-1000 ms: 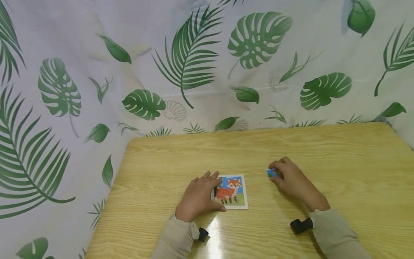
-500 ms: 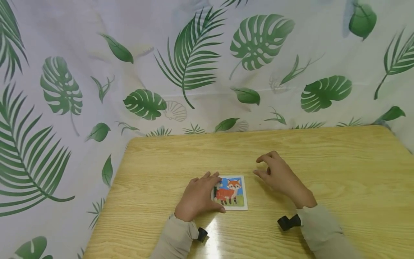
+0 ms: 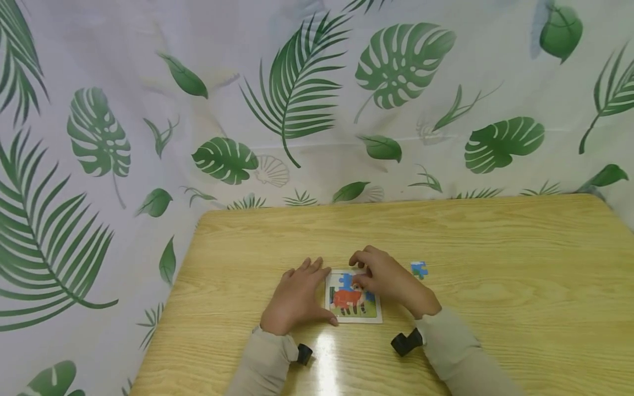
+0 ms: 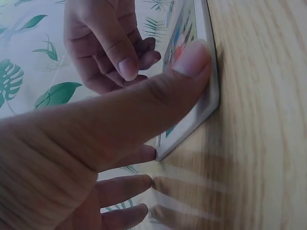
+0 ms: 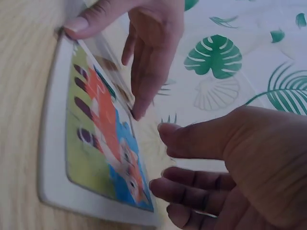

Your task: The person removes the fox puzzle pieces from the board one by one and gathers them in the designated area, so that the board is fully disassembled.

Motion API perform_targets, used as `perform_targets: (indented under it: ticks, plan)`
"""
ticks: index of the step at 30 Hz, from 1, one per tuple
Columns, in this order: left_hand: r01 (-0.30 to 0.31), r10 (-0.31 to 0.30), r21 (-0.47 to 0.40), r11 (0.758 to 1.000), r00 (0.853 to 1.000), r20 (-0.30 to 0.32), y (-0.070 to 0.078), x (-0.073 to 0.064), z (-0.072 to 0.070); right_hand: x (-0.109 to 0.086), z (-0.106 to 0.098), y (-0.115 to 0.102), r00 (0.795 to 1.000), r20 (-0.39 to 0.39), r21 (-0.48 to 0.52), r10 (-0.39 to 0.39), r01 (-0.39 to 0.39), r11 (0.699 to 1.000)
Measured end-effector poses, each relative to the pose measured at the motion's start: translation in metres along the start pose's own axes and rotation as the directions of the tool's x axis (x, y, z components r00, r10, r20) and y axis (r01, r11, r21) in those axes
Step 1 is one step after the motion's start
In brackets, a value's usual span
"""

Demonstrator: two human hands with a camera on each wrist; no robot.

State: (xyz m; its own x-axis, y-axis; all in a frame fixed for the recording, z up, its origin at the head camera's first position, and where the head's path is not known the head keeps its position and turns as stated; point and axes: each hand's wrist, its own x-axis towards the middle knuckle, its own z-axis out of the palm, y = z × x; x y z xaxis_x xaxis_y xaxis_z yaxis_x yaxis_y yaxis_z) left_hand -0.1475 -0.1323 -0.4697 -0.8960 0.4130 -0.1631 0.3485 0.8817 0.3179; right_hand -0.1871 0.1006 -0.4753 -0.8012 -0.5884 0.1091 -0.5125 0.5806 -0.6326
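A fox jigsaw puzzle [image 3: 353, 305] in a white frame lies on the table, with a pale gap in the upper left of its picture. My left hand [image 3: 297, 300] spans the frame's left side with extended fingers, its thumb on the near edge and its index fingertip at the far left corner. Over the puzzle's upper right is my right hand [image 3: 388, 279]. In the right wrist view its thumb and fingers [image 5: 192, 187] are bent and apart, with nothing between them. A loose blue and green puzzle piece [image 3: 419, 269] lies on the table beyond the right hand.
The wood-grain table [image 3: 520, 286] reaches back to a white leaf-print cloth [image 3: 317, 110], which also hangs along the left. A dark wrist camera [image 3: 407, 342] sticks out from the right cuff, another [image 3: 304, 354] from the left.
My right hand has let go of the blue puzzle piece, which now lies on the table, and has moved left over the puzzle. The left hand stays at the frame.
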Motion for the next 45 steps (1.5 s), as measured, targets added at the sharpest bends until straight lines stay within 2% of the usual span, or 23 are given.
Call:
perform_targets:
  ticks: [3,7,12,20,29,39,45]
  plan:
    - [-0.001,0.001,-0.008,1.000,1.000,0.008,-0.003,0.000,-0.001,0.006,0.009,-0.006,0.998,0.049,0.002,-0.025,0.025,1.000]
    - [-0.001,0.001,-0.024,1.000,1.000,0.014,-0.002,0.000,-0.001,0.011,0.020,-0.011,0.995,0.092,-0.022,0.041,-0.039,0.999]
    - [0.009,-0.008,-0.018,1.000,1.000,0.019,0.000,0.000,0.000,0.013,0.029,-0.011,0.994,0.079,-0.100,0.071,-0.063,0.993]
    - [0.018,-0.018,-0.012,1.000,1.000,0.024,-0.002,-0.001,0.001,0.013,0.036,-0.012,0.998,0.052,-0.166,0.021,-0.012,0.986]
    - [0.016,-0.015,-0.038,0.999,1.000,0.023,0.000,0.000,0.001,0.011,0.036,-0.011,0.999,0.015,-0.090,0.048,-0.047,0.995]
    - [0.022,-0.020,-0.048,0.999,0.999,0.033,0.000,0.000,0.001,0.010,0.031,-0.007,0.999,0.045,-0.163,-0.021,0.028,0.986]
    - [0.012,-0.012,-0.037,0.999,1.000,0.014,-0.001,-0.001,0.001,0.012,0.035,-0.004,0.999,0.043,-0.121,-0.018,0.023,0.992]
